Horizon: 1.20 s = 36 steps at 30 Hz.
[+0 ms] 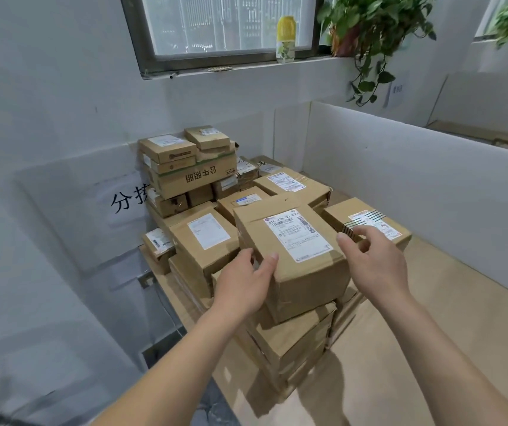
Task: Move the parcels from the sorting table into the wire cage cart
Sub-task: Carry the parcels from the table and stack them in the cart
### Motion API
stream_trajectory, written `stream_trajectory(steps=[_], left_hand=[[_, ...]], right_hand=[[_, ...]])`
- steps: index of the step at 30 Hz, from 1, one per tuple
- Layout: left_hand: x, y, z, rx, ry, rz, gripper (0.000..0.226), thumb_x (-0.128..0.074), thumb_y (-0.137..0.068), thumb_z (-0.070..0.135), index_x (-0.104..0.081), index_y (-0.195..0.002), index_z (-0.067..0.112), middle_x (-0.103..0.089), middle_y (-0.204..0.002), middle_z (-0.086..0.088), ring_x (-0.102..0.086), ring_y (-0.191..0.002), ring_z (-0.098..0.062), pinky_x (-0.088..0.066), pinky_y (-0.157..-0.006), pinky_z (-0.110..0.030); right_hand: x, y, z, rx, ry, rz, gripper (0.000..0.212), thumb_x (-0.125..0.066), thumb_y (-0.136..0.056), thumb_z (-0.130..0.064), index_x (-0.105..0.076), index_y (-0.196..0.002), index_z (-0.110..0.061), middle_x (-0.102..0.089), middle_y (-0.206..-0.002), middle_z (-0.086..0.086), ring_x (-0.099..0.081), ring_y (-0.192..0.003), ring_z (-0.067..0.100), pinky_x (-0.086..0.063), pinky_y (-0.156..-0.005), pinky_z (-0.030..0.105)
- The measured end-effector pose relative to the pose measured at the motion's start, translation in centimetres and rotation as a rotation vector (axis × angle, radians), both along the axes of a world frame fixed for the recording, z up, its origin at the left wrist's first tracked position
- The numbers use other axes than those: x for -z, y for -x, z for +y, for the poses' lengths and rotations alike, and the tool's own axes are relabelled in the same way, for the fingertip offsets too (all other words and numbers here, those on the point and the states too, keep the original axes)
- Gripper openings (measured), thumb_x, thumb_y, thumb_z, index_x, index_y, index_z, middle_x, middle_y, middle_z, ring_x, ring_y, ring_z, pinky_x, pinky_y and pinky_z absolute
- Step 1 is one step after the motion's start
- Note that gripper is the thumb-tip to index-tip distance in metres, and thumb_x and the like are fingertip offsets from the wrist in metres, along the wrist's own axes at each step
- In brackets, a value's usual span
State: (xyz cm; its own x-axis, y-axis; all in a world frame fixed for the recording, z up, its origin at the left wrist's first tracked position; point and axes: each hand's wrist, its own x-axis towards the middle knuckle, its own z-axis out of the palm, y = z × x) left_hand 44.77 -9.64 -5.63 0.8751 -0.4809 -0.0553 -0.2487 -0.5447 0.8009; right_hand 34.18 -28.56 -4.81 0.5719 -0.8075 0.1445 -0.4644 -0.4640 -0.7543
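Several brown cardboard parcels lie stacked on the sorting table point(425, 305). The nearest top parcel point(289, 259) is a cube-like box with a white shipping label, resting on a low stack. My left hand point(243, 284) presses against its left front corner, thumb on the top edge. My right hand point(375, 262) is at its right side, fingers curled and slightly apart; whether it touches the box is unclear. A taller pile point(185, 167) stands at the back left. No wire cage cart is in view.
A white partition wall point(415, 186) runs along the table's right side. The grey wall with a taped paper sign point(123, 201) is on the left. A window sill above holds a yellow-capped bottle point(285, 38) and a hanging plant point(375, 35).
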Motion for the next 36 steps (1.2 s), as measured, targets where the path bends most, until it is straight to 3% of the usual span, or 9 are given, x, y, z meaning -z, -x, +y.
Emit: stream_trajectory(steps=[2, 6, 11, 17, 20, 24, 27, 32, 36], left_hand=[[0.3, -0.3, 0.1, -0.019, 0.037, 0.037, 0.072, -0.046, -0.09, 0.069, -0.052, -0.142, 0.021, -0.062, -0.134, 0.007, -0.058, -0.12, -0.017, -0.049, -0.102, -0.043], [0.5, -0.6, 0.2, -0.037, 0.142, 0.13, 0.058, -0.054, -0.092, 0.061, -0.057, -0.137, 0.025, -0.064, -0.129, 0.012, -0.06, -0.115, -0.011, -0.051, -0.101, -0.042], [0.4, -0.8, 0.6, -0.113, 0.279, 0.277, 0.037, -0.058, -0.096, 0.049, -0.061, -0.127, 0.029, -0.068, -0.115, 0.013, -0.065, -0.101, -0.011, -0.053, -0.076, -0.033], [0.4, -0.9, 2.0, -0.12, 0.393, 0.438, 0.027, -0.064, -0.096, 0.036, -0.064, -0.121, 0.027, -0.074, -0.107, 0.009, -0.07, -0.097, -0.013, -0.06, -0.085, -0.05], [0.5, -0.9, 2.4, -0.097, 0.417, 0.461, 0.023, -0.063, -0.097, 0.027, -0.06, -0.12, 0.028, -0.075, -0.091, 0.015, -0.072, -0.083, -0.007, -0.059, -0.071, -0.041], [0.7, -0.6, 2.8, -0.072, 0.409, 0.46, 0.033, -0.058, -0.097, 0.016, -0.054, -0.125, 0.034, -0.075, -0.088, 0.016, -0.069, -0.068, -0.004, -0.05, -0.052, -0.028], [0.5, -0.3, 3.1, -0.078, 0.434, 0.448, 0.045, -0.057, -0.095, 0.01, -0.051, -0.134, 0.032, -0.073, -0.103, 0.003, -0.066, -0.065, -0.006, -0.043, -0.043, -0.022], [0.2, 0.0, 4.0, -0.069, 0.475, 0.428, 0.052, -0.06, -0.092, 0.003, -0.05, -0.133, 0.033, -0.071, -0.111, -0.004, -0.072, -0.09, -0.016, -0.055, -0.062, -0.024], [0.2, -0.1, 5.5, -0.053, 0.461, 0.357, 0.058, -0.067, -0.076, 0.02, -0.052, -0.128, 0.04, -0.068, -0.123, 0.0, -0.067, -0.112, -0.017, -0.056, -0.091, -0.033]], right_hand=[[0.9, -0.4, 0.0, -0.071, -0.117, -0.027, 0.048, -0.054, -0.092, -0.059, -0.068, -0.122, -0.026, -0.065, -0.101, -0.01, -0.059, -0.104, 0.021, -0.05, -0.089, 0.043], [2.0, -0.8, 0.4, -0.166, -0.255, -0.131, 0.04, -0.054, -0.097, -0.051, -0.072, -0.082, -0.019, -0.068, -0.088, 0.0, -0.06, -0.089, 0.022, -0.046, -0.074, 0.043], [2.8, -1.2, 0.7, -0.164, -0.451, -0.286, 0.04, -0.062, -0.097, -0.039, -0.061, -0.062, -0.019, -0.057, -0.067, -0.011, -0.049, -0.074, 0.018, -0.038, -0.067, 0.036], [3.3, -1.4, 0.8, -0.205, -0.71, -0.426, 0.02, -0.063, -0.097, -0.026, -0.067, -0.088, -0.009, -0.065, -0.073, -0.004, -0.057, -0.061, 0.006, -0.037, -0.056, 0.028], [3.2, -1.5, 0.9, -0.224, -0.747, -0.448, 0.02, -0.063, -0.097, -0.026, -0.075, -0.09, -0.012, -0.074, -0.079, -0.004, -0.064, -0.062, 0.005, -0.045, -0.051, 0.022], [3.1, -1.9, 1.3, -0.273, -0.803, -0.429, 0.029, -0.071, -0.087, -0.039, -0.08, -0.099, -0.014, -0.077, -0.106, 0.011, -0.071, -0.093, 0.024, -0.05, -0.08, 0.038], [3.3, -2.0, 1.5, -0.292, -0.863, -0.429, 0.06, -0.076, -0.064, -0.056, -0.075, -0.109, -0.016, -0.071, -0.119, 0.016, -0.067, -0.113, 0.037, -0.05, -0.096, 0.054], [3.5, -2.2, 1.2, -0.422, -0.916, -0.354, 0.091, -0.081, -0.055, -0.061, -0.055, -0.128, -0.012, -0.069, -0.123, 0.018, -0.067, -0.114, 0.039, -0.05, -0.1, 0.058], [3.2, -2.8, 2.0, -0.479, -0.905, -0.294, 0.116, -0.088, -0.037, -0.073, -0.055, -0.131, -0.015, -0.07, -0.123, 0.013, -0.066, -0.115, 0.039, -0.047, -0.104, 0.063]])
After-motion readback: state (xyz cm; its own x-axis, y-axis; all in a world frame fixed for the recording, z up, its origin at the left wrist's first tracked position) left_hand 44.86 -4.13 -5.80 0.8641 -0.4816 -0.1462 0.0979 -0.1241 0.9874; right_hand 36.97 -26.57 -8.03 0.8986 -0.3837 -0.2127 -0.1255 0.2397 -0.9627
